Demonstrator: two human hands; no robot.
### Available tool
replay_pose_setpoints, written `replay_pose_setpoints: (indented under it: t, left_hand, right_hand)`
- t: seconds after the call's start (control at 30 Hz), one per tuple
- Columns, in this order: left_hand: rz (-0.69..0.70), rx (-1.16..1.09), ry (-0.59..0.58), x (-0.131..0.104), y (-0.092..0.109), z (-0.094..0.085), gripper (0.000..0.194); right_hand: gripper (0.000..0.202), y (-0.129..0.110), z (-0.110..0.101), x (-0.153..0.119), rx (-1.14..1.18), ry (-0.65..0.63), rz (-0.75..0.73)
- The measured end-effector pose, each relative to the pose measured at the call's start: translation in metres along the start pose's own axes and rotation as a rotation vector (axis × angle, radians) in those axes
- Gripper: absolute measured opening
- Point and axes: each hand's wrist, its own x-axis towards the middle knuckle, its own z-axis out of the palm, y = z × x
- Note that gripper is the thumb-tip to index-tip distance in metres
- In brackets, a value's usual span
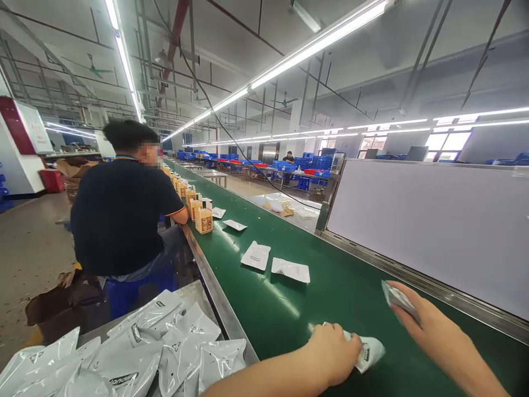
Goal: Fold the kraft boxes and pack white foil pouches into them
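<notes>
With the white pouch (pixel 366 353) pressed flat on the green belt (pixel 330 292) under the left hand (pixel 330 355), the small packet (pixel 399 300) pinched in the right hand (pixel 430 325) is best kept level.

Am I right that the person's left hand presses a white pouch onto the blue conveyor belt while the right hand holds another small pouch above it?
Not quite: the conveyor belt is green, not blue, as the head view shows. The rest holds: the left hand presses a white pouch onto the belt, and the right hand holds another small pouch above it.
</notes>
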Motion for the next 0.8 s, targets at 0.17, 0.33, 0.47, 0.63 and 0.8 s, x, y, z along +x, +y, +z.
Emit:
replay_pose_setpoints:
  t: [0.17,0.33,0.47,0.63,0.8]
  left_hand:
    - [-0.251,-0.149,0.246,-0.017,-0.061,-0.085,0.049]
    - [-0.664,-0.282,0.543,0.01,-0.153,-0.136,0.046]
    - [-0.842,-0.343,0.587,0.04,-0.188,-0.122,0.038]
    - [-0.831,-0.501,0.521,0.064,-0.179,-0.089,0.034]
    - [-0.813,-0.777,0.601,0.066,-0.149,-0.073,0.03]
  right_hand:
    - [0.045,-0.071,0.059,0.061,0.025,-0.062,-0.02]
    - [0.047,-0.103,0.139,0.06,0.019,-0.198,-0.122]
    - [0.068,-0.111,0.176,0.039,-0.04,-0.301,-0.197]
    - [0.05,-0.088,0.182,0.028,-0.057,-0.319,-0.256]
    - [0.054,-0.07,0.17,0.034,0.054,-0.347,-0.221]
